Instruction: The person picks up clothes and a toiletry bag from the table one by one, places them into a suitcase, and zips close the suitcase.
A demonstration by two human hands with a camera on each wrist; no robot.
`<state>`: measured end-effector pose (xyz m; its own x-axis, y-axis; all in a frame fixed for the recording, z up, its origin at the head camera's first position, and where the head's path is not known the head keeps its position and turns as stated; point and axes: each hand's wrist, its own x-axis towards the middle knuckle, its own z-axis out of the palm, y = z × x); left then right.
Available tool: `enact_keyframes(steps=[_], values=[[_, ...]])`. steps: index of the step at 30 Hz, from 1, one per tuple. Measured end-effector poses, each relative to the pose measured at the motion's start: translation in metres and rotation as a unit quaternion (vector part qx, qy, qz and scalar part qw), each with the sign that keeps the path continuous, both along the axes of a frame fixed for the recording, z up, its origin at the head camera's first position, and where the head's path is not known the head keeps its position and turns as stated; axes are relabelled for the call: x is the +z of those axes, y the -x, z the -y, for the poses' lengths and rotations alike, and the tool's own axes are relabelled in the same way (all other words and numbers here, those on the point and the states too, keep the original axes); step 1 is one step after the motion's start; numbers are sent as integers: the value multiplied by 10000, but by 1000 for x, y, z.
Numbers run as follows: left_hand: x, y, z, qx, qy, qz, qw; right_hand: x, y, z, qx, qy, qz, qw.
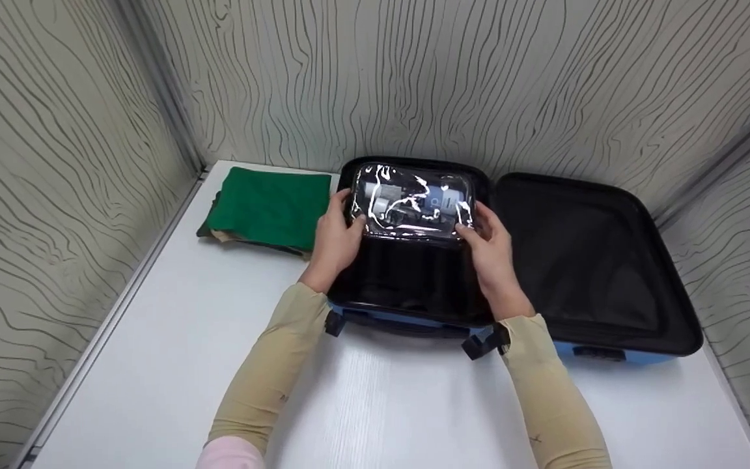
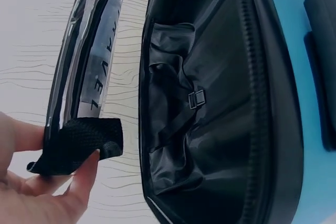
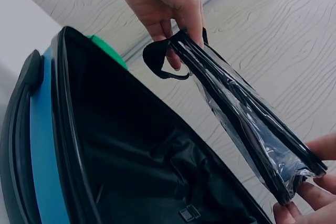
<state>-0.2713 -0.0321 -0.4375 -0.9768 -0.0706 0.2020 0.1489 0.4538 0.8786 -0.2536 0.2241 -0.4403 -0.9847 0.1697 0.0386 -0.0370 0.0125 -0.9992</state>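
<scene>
Both hands hold a clear plastic toiletry bag (image 1: 414,203) with black edging above the open suitcase's left half. Small bottles show through its glossy front. My left hand (image 1: 339,234) grips the left end; in the left wrist view its fingers pinch near a black fabric strap (image 2: 84,142). At the other end, my right hand (image 1: 492,251) grips the bag's right side, thumb in front. Below lies the black-lined suitcase (image 1: 407,280), blue outside. A buckle (image 2: 197,99) and dark folded lining show inside it in the left wrist view.
Left of the suitcase lies a stack of folded cloth, green (image 1: 271,205) on top with tan and dark layers beneath. The suitcase's other half (image 1: 583,260) lies open at the right. A white table (image 1: 153,365) carries everything, with patterned walls (image 1: 414,78) close behind and beside.
</scene>
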Motion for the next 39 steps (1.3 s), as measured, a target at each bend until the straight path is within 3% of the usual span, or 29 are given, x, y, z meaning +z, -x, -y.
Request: enact_keyframes(steps=[8, 17, 23, 30, 35, 39], values=[[-6, 1, -8, 307, 13, 251, 9992, -10, 0, -11, -65, -17, -46, 10000], [-9, 7, -11, 349, -75, 303, 9989, -11, 2, -22, -191, -387, 48, 9991], [-4, 17, -14, 300, -88, 305, 9990, -10, 9, -29, -110, -211, 221, 9995], [7, 31, -20, 408, -8, 366, 9985, -5, 22, -36, -106, -398, 492, 9979], [11, 41, -22, 508, -23, 601, 9969, -1, 32, -36, -85, -465, 589, 9971], [17, 49, -22, 429, -292, 885, 9947, 4, 39, -37, -150, -587, 646, 9961]])
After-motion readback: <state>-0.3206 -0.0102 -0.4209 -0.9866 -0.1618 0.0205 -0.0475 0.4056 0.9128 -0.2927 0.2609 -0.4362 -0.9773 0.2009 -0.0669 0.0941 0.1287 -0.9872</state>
